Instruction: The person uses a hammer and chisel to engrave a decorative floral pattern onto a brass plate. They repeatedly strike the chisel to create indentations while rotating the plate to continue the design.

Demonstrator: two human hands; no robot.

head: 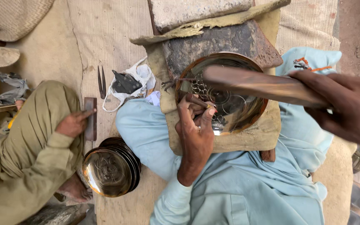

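— So, what are the hands on right now?

— Left hand [195, 125] pinches a thin punch [197, 101], tip set on the plate [223, 92]. Right hand [346, 109] is clenched round a wooden mallet [259, 85], which hangs blurred across the plate's far half.

— And where does the plate sit?

— On a padded block [246, 139] across the person's lap, with a dark stone slab [226, 41] just beyond it. Rings and scrollwork are already cut into the middle of the plate.

— What could go wrong, do you think?

— Mostly the strike. The left fingers sit close under the punch head, so a blow landing off-centre would likely catch a knuckle. I'd also guess a tilted punch could skid on that polished metal and scar the pattern.

— Does the plate look steady?

— It rests loose on the pad as far as I can tell; nothing visibly clamps it, so a hard hit might shift it.

— Anyone else nearby?

— To the left a second person in olive clothes presses a hand [73, 123] on a small flat bar [90, 118]. A stack of plates [111, 168] stands between the two, near. Farther off lie tweezers [101, 81] and a white bag [136, 83] with dark pieces in it. If the mallet slipped from that grip, I'd say the stack sits close enough to get dented.
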